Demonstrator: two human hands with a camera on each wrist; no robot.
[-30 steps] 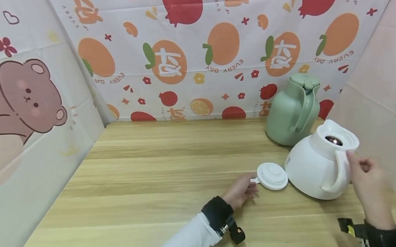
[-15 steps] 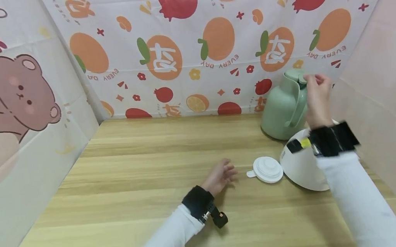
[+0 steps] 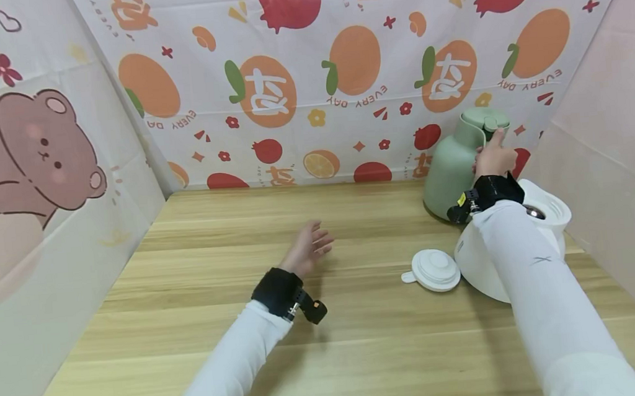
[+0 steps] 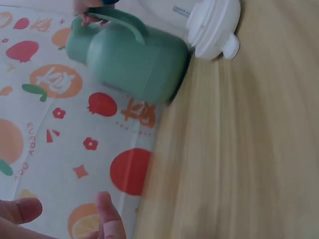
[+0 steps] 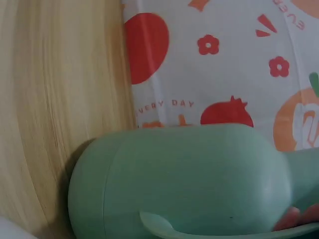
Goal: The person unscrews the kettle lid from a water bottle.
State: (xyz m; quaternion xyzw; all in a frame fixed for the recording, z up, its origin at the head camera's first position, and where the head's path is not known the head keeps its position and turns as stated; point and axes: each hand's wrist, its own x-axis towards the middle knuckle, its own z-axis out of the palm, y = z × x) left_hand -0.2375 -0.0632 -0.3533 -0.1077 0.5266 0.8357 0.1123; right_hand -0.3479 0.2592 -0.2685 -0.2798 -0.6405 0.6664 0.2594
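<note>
A green vacuum jug [image 3: 447, 172] stands upright at the back right of the table. My right hand [image 3: 496, 158] grips its handle, thumb up by the button on the lid. In the right wrist view the jug's green body [image 5: 189, 179] fills the lower part, with fingertips [image 5: 299, 217] at the handle. My left hand [image 3: 306, 248] is held over the middle of the table, fingers loosely spread and holding nothing. A white jug [image 3: 479, 266] without its lid stands in front of the green one, partly hidden by my right forearm. Its round white lid [image 3: 435, 271] lies beside it.
The wooden table [image 3: 363, 356] meets a fruit-print cloth wall [image 3: 314, 155] at the back. A bear-print cloth [image 3: 64, 255] hangs on the left and a pale cloth [image 3: 625, 198] closes the right side, near the jugs.
My right hand has left the white jug's handle, reached back and taken hold of the green jug's handle. My left hand has let go of the white lid and moved left and back.
</note>
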